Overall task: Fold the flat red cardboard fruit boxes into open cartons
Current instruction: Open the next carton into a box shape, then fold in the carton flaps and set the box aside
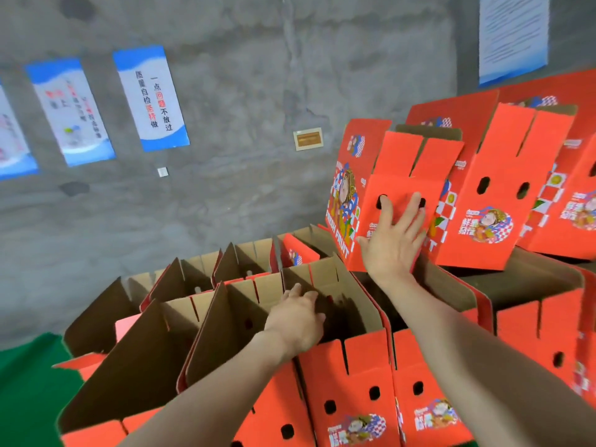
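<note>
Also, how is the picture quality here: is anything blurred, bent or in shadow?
Head view: the left poster is smeared by blur, yet the next poster is readable; the wide lens tilts and bends the wall; the left hand throws a dark shadow inside the open carton; the light is soft, no glare on the red cardboard.

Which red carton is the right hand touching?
The tilted upper carton with the cartoon figure on its side; the right hand lies flat across its holed face.

Bare left grip, bare right grip, forearms unsleeved
</note>
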`<state>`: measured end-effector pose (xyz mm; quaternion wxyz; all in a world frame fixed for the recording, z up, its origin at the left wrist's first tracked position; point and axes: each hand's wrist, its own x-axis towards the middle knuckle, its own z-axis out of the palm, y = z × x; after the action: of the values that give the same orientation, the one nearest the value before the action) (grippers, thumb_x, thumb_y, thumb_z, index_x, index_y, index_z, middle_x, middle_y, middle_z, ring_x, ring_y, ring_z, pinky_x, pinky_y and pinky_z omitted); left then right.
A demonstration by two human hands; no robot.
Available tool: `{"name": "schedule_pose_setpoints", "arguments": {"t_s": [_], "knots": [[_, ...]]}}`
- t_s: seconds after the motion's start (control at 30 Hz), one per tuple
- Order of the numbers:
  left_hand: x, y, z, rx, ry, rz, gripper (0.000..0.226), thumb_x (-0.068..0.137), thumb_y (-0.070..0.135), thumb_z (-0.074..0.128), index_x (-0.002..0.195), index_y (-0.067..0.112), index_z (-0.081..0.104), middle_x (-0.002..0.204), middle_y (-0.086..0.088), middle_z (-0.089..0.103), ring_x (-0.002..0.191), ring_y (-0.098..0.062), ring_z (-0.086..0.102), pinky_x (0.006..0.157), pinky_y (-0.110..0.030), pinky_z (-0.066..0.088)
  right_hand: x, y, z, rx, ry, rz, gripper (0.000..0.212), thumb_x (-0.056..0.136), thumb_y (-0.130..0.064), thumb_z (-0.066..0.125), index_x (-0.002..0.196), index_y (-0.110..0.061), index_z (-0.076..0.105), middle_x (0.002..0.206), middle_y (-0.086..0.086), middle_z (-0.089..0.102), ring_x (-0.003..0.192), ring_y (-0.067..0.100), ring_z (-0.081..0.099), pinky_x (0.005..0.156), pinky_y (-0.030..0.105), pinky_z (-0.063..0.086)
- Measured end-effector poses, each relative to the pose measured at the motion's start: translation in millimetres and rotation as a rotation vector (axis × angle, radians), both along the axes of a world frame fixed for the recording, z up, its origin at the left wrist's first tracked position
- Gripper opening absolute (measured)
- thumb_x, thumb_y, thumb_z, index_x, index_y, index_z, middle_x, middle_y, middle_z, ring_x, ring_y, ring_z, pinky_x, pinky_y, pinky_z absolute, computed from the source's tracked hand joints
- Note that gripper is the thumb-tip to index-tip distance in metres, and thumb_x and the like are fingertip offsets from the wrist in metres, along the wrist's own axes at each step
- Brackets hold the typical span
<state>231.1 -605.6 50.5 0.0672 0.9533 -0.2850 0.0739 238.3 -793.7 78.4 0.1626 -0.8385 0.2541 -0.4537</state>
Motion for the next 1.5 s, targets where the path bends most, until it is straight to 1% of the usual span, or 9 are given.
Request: {"name": "schedule_pose_setpoints", "arguments": {"t_s": [0.13,0.23,0.47,0.6,0.7,0.83,1.0,1.27,1.5], "knots": [[3,9,-3,-0.161,0.075,-0.072,0.05,0.097,0.018,0.044,0.145,0.007,0.034,0.154,-0.014,0.028,0.146,-0.017,0.013,0.111,-0.018,0.013,6,-2,-11,-0.409,0.324,0.111,0.087,0.086,-0.011,0.059,0.152,-0.037,0.007,0.154,0.005,-0.033,0.143,0.042,-0.019,0.115,0.059,0.001],[2,12,1,-0.192,0.118,-0.087,0.05,0.095,0.015,0.047,0.144,0.007,0.038,0.153,-0.012,0.031,0.145,-0.018,0.019,0.111,-0.018,0.015,9,-6,-1,-0.317,0.526,0.122,0.081,0.084,-0.008,0.053,0.151,-0.034,0.015,0.148,-0.002,-0.043,0.143,0.044,-0.017,0.115,0.055,0.01],[-6,22,3,-0.117,0.144,-0.095,0.048,0.098,0.016,0.045,0.144,0.008,0.038,0.156,-0.012,0.024,0.145,-0.021,0.017,0.113,-0.021,0.011,-12,27,21,-0.155,0.59,0.132,0.072,0.086,-0.016,0.054,0.15,-0.022,0.021,0.155,0.009,-0.029,0.143,0.045,-0.014,0.113,0.058,0.014],[-25,34,8,-0.074,0.178,-0.112,0.044,0.099,0.015,0.043,0.142,0.006,0.042,0.152,-0.012,0.033,0.142,-0.023,0.026,0.113,-0.024,0.018,-39,51,34,-0.134,0.418,0.264,0.053,0.093,-0.021,0.055,0.142,-0.011,0.037,0.156,0.02,0.012,0.143,0.04,0.016,0.113,0.048,0.024],[-53,59,18,-0.138,0.178,-0.163,0.041,0.098,0.014,0.045,0.137,0.004,0.048,0.146,-0.012,0.043,0.137,-0.023,0.035,0.112,-0.023,0.024,-63,88,53,0.046,0.027,0.517,0.032,0.093,-0.016,0.057,0.122,-0.004,0.057,0.125,0.016,0.058,0.117,0.032,0.054,0.098,0.038,0.041],[-110,133,12,-0.368,0.061,-0.249,0.037,0.095,0.009,0.05,0.131,0.008,0.054,0.139,-0.01,0.051,0.132,-0.02,0.043,0.106,-0.007,0.02,-106,183,68,0.453,-0.261,0.782,0.01,0.089,-0.011,0.06,0.098,-0.009,0.063,0.092,0.014,0.069,0.085,0.023,0.064,0.086,0.038,0.051],[-166,297,-57,-0.475,-0.021,-0.022,0.038,0.091,0.01,0.056,0.129,0.01,0.057,0.142,-0.006,0.047,0.131,-0.018,0.045,0.109,-0.01,0.022,-154,305,24,0.244,0.114,1.131,0.012,0.087,-0.016,0.066,0.098,-0.014,0.064,0.084,-0.003,0.065,0.08,0.012,0.063,0.08,0.023,0.047],[-188,589,-139,-0.264,0.131,0.972,0.053,0.099,0.036,0.039,0.144,0.009,0.031,0.154,-0.011,0.027,0.142,-0.025,0.028,0.112,-0.043,0.027,-175,408,-48,0.04,0.497,1.075,0.024,0.093,-0.02,0.059,0.116,-0.011,0.059,0.113,0.005,0.065,0.111,0.018,0.057,0.092,0.023,0.036],[-176,651,-164,0.052,0.405,0.781,0.063,0.1,0.046,0.029,0.152,0.025,-0.001,0.16,0.003,-0.012,0.148,-0.02,-0.008,0.116,-0.05,0.01,-179,471,-86,0.019,0.726,0.944,0.031,0.098,-0.026,0.051,0.126,-0.013,0.053,0.128,0.004,0.057,0.121,0.019,0.049,0.098,0.026,0.036]]}}
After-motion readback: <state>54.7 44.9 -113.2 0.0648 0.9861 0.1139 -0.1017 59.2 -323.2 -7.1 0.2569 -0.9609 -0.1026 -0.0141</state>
